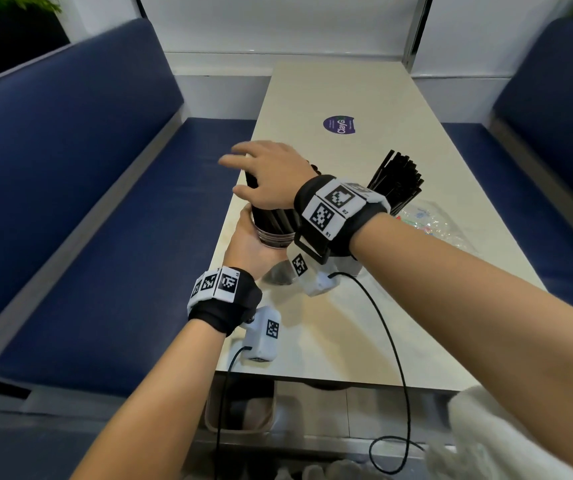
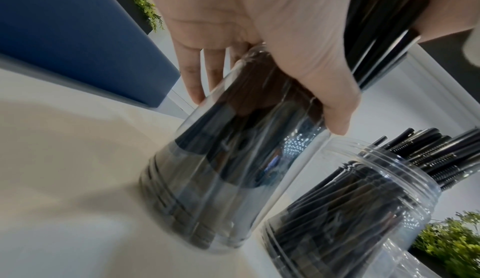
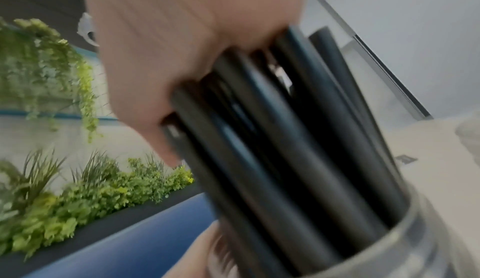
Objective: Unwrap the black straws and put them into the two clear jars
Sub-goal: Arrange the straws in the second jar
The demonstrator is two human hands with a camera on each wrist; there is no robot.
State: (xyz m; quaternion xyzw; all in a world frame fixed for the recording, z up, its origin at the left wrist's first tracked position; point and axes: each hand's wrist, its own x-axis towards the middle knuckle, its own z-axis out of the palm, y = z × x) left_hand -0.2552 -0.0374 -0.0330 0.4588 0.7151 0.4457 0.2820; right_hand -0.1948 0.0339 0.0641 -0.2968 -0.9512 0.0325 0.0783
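A clear jar [image 1: 275,233] packed with black straws [image 1: 271,216] sits tilted at the table's left edge. My left hand [image 1: 248,245] grips it from the near side, fingers and thumb [image 2: 335,110] curled round its wall [image 2: 233,159]. My right hand [image 1: 266,174] lies on top of the straw ends [image 3: 272,139] with its fingers stretched out, palm pressing on them. The second clear jar [image 2: 350,210], also full of black straws [image 1: 397,178], stands just to the right, partly hidden behind my right wrist. The right wrist view is blurred.
A crumpled clear wrapper [image 1: 430,225] lies right of the second jar. The cream table [image 1: 347,323] has a purple sticker [image 1: 339,125] farther back. Blue benches [image 1: 105,202] flank it, and a bin [image 1: 240,407] stands under its near edge. Wrist cables [image 1: 392,341] trail over the front.
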